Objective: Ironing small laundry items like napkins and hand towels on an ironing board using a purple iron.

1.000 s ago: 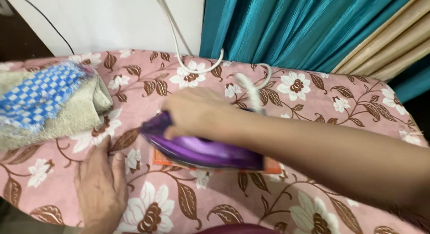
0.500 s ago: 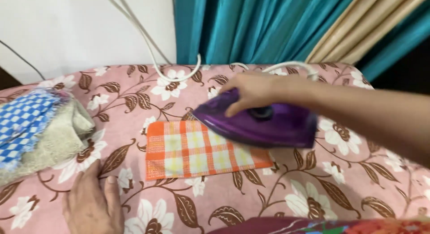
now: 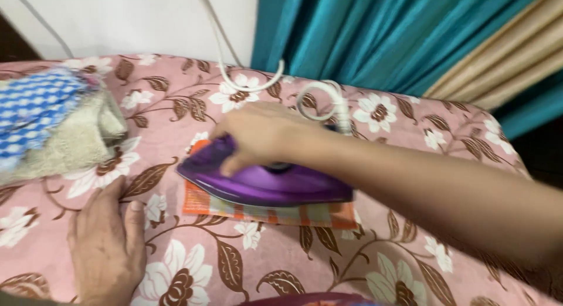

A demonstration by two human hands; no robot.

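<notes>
– Head view, starting at the hands: what has each one got?

– The right hand point(image 3: 258, 136) is wrapped round the top of a purple iron point(image 3: 270, 186), fingers curled over its handle in a full grip. The left hand point(image 3: 105, 247) holds nothing; it lies open and flat, palm down, on the pink flowered sheet point(image 3: 176, 89) that covers the bench point(image 3: 328, 265), near its front edge.

– And the cloth?

– An orange checked cloth point(image 3: 281, 215) lies flat in the middle of the bench, directly under the iron. Only its near strip and its left edge show; the iron's body hides the rest. The left hand is apart from it, off to the left.

– So which step is this?

– I judge it a pressing stroke, with the iron's nose pointing left and its sole seemingly down on the cloth.

– What would a next move ask for?

– An even, flat sole and a steady right wrist, I think. The white cord point(image 3: 319, 98) loops just behind the right hand, so it needs slack and must stay off the hot sole. The left hand would do well to remain clear of the nose.

– Anything else about?

– A pile of folded towels point(image 3: 70, 142) with a blue checked cloth point(image 3: 35, 104) on top sits at the left, just beyond the left hand. Teal curtains point(image 3: 363, 36) hang behind the bench.
</notes>
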